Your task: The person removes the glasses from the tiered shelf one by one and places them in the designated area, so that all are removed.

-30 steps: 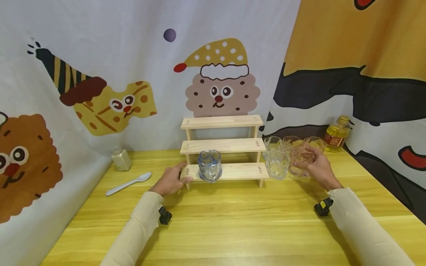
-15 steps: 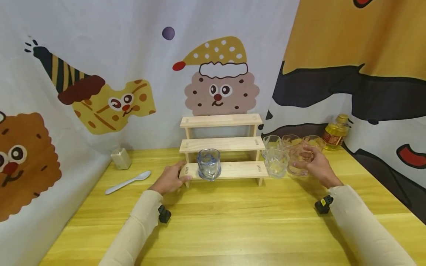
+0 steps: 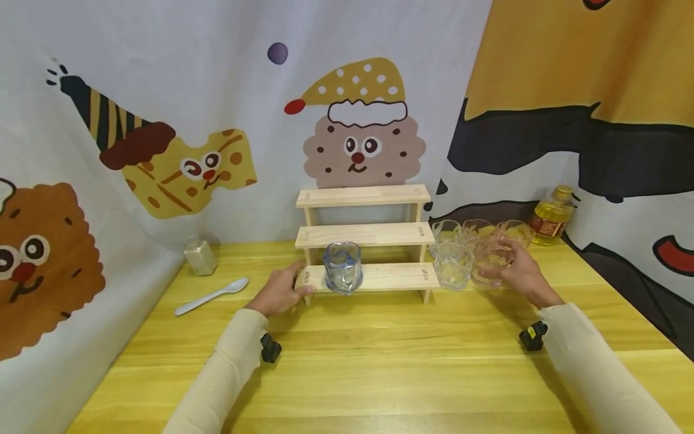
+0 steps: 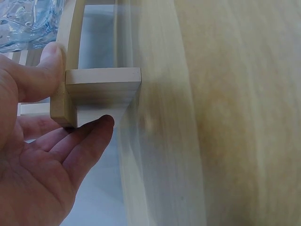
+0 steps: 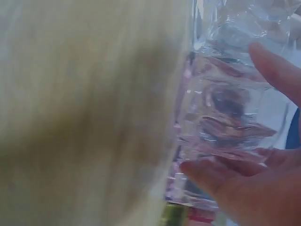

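My left hand (image 3: 279, 290) grips the left end of the lowest step of a three-step wooden display stand (image 3: 390, 276). In the left wrist view, the thumb lies against the step (image 4: 71, 42) and the fingers reach around its end and leg. A bluish clear glass (image 3: 343, 269) stands upright on that lowest step. Far to the right, my right hand (image 3: 520, 271) holds a pinkish clear glass (image 3: 488, 262) at the table. Its thumb (image 5: 277, 70) and fingers lie on opposite sides of the pinkish glass (image 5: 230, 108) in the right wrist view. A clear glass (image 3: 453, 268) stands just left of it.
Several more glasses (image 3: 447, 232) stand behind, between the stand and a yellow oil bottle (image 3: 552, 216). On the left lie a white spoon (image 3: 212, 296) and a small pale jar (image 3: 200, 257). A printed curtain (image 3: 244, 78) hangs behind the wooden table (image 3: 368, 374).
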